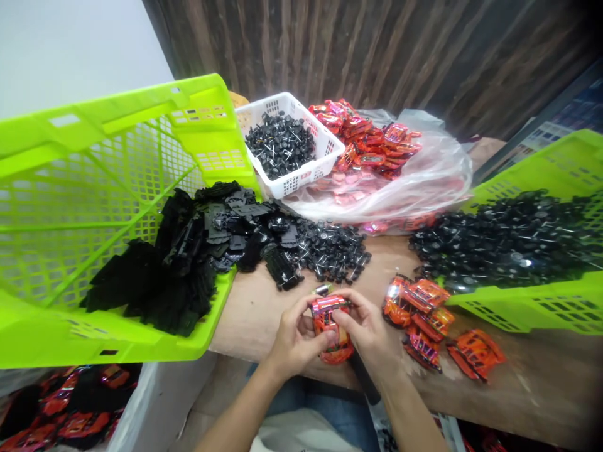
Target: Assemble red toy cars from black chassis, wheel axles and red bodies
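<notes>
A shiny red toy car body (332, 307) is held between both hands above the table's front edge. My left hand (299, 339) grips its left side, with the thumb lying across the lower part. My right hand (370, 326) is closed on the right side, its thumb pressing the middle of the car body. The underside is hidden. Just beyond the fingertips lies a small silvery cylinder (323, 289). Several more red car bodies (424, 314) rest on the table to the right of my right hand. A black, handle-like rod (365, 380) shows below my right wrist.
A tipped green crate (103, 125) at left spills black chassis plates (235, 220). Black wheels on axles (330, 251) lie beside them, with more in a white basket (325, 154) and a right-hand green crate (513, 307). Behind sits a clear plastic bag (424, 179) of red bodies.
</notes>
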`<state>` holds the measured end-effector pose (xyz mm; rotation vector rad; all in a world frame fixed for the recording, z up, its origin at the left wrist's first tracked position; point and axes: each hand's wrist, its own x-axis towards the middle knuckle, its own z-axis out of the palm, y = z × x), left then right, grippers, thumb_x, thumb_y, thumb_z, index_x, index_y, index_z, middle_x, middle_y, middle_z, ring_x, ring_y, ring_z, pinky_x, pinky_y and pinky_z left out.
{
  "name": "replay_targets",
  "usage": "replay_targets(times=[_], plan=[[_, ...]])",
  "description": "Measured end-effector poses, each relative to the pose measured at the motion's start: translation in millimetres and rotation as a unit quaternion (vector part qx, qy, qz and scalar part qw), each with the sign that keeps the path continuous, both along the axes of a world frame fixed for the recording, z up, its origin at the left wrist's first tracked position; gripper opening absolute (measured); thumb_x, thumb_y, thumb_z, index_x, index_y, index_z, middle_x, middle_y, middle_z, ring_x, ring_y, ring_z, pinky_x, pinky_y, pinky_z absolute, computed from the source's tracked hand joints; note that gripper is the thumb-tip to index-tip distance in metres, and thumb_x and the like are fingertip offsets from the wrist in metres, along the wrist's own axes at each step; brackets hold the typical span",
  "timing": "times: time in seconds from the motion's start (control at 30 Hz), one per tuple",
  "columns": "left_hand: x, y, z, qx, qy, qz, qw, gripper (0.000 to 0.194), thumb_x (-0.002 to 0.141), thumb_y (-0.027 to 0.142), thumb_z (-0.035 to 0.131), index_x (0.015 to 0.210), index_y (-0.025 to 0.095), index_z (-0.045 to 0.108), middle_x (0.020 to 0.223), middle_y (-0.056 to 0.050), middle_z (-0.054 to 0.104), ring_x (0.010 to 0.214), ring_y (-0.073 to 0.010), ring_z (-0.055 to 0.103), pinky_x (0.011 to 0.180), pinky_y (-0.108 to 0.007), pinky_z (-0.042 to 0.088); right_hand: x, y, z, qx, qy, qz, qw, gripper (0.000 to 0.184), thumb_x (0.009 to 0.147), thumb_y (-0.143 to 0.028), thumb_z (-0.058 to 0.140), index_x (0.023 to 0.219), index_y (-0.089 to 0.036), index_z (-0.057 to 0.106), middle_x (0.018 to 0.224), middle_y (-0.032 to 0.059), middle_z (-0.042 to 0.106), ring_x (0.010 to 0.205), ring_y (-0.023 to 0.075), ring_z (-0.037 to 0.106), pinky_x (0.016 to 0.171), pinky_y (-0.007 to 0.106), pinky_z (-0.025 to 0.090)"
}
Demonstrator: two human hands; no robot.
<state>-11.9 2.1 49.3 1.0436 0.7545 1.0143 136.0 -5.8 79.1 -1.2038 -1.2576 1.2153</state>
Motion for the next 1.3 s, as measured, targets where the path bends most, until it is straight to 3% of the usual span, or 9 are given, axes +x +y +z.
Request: replay_targets(times=[0.2, 0.37, 0.67, 0.83, 0.97, 1.1, 1.17, 1.23, 1.3], plan=[[-26, 0, -14.6, 0.013, 0.02, 0.12, 0.992, 0.049, 0.071, 0.028, 0.073, 0.115, 0.017, 0.053, 0.106, -0.009, 0.066, 0.093, -0.0213, 0.064, 0.081, -0.029, 0.051, -17, -5, -13.8, 0.022, -0.145, 0.021, 0.989, 0.036, 0.079, -0.03, 0.061, 0.113, -0.022, 0.053, 0.108, 0.0058, 0.064, 0.097, 0.0211, 0.061, 0.084, 0.034, 0.051], [-50, 9, -29.0, 0.014, 0.19, 0.081, 0.978, 0.033, 0.07, 0.03, 0.072, 0.098, 0.015, 0.063, 0.093, -0.006, 0.066, 0.087, -0.0199, 0.061, 0.08, -0.029, 0.048, -31, -18, -31.3, 0.108, -0.389, 0.062, 0.913, 0.029, 0.079, -0.013, 0.056, 0.107, -0.019, 0.06, 0.104, 0.0088, 0.065, 0.101, 0.0249, 0.058, 0.09, 0.042, 0.045], [-49, 11, -32.3, -0.027, 0.167, 0.042, 0.985, 0.035, 0.068, 0.028, 0.072, 0.099, 0.014, 0.063, 0.091, -0.004, 0.064, 0.078, -0.015, 0.058, 0.071, -0.024, 0.046, -31, -4, -43.8, -0.043, -0.281, -0.059, 0.957, 0.014, 0.08, -0.028, 0.056, 0.076, -0.021, 0.066, 0.078, 0.0033, 0.071, 0.07, 0.019, 0.063, 0.069, 0.029, 0.046], [-47, 10, -35.8, -0.042, 0.155, 0.038, 0.986, 0.023, 0.07, 0.032, 0.07, 0.081, 0.014, 0.062, 0.066, 0.002, 0.057, 0.06, -0.011, 0.053, 0.058, -0.021, 0.04, -31, -25, -44.9, 0.065, -0.359, -0.01, 0.931, 0.016, 0.084, -0.029, 0.055, 0.095, -0.021, 0.062, 0.094, 0.006, 0.068, 0.088, 0.0214, 0.061, 0.081, 0.035, 0.042], [-50, 10, -38.0, -0.013, 0.174, 0.027, 0.984, 0.023, 0.073, 0.035, 0.068, 0.08, 0.013, 0.06, 0.067, 0.001, 0.056, 0.062, -0.0121, 0.053, 0.059, -0.022, 0.04, -31, -35, -47.0, 0.132, -0.398, -0.033, 0.907, 0.008, 0.084, -0.021, 0.052, 0.081, -0.018, 0.059, 0.082, 0.0073, 0.065, 0.08, 0.0218, 0.059, 0.081, 0.037, 0.039], [-67, 8, -31.0, 0.094, 0.194, -0.019, 0.976, 0.064, 0.06, 0.032, 0.08, 0.116, 0.019, 0.052, 0.103, -0.006, 0.061, 0.096, -0.022, 0.058, 0.084, -0.031, 0.045, -21, -20, -49.0, -0.036, -0.235, 0.017, 0.971, 0.015, 0.083, -0.029, 0.052, 0.088, -0.018, 0.06, 0.082, 0.0051, 0.067, 0.078, 0.021, 0.061, 0.073, 0.033, 0.046], [-75, 6, -27.1, 0.18, 0.217, -0.038, 0.959, 0.077, 0.056, 0.027, 0.083, 0.124, 0.024, 0.047, 0.118, -0.008, 0.057, 0.113, -0.0254, 0.052, 0.097, -0.037, 0.039, -15, -12, -49.8, -0.119, -0.144, 0.055, 0.981, 0.024, 0.085, -0.036, 0.049, 0.095, -0.018, 0.061, 0.083, 0.0038, 0.068, 0.079, 0.0201, 0.063, 0.07, 0.031, 0.048], [-78, 5, -25.9, 0.233, 0.276, -0.037, 0.932, 0.054, 0.062, 0.026, 0.08, 0.11, 0.023, 0.056, 0.113, -0.008, 0.061, 0.115, -0.0265, 0.051, 0.102, -0.042, 0.034, -12, -11, -49.2, -0.113, -0.146, 0.045, 0.982, 0.028, 0.089, -0.038, 0.043, 0.098, -0.018, 0.061, 0.089, 0.0044, 0.069, 0.085, 0.0203, 0.064, 0.075, 0.032, 0.048], [-76, 4, -27.7, 0.234, 0.349, -0.018, 0.907, 0.034, 0.064, 0.028, 0.078, 0.093, 0.021, 0.062, 0.1, -0.006, 0.065, 0.107, -0.0272, 0.055, 0.101, -0.046, 0.033, -12, -16, -46.8, -0.024, -0.224, 0.027, 0.974, 0.029, 0.092, -0.036, 0.039, 0.098, -0.019, 0.062, 0.1, 0.006, 0.068, 0.096, 0.021, 0.062, 0.084, 0.035, 0.045]])
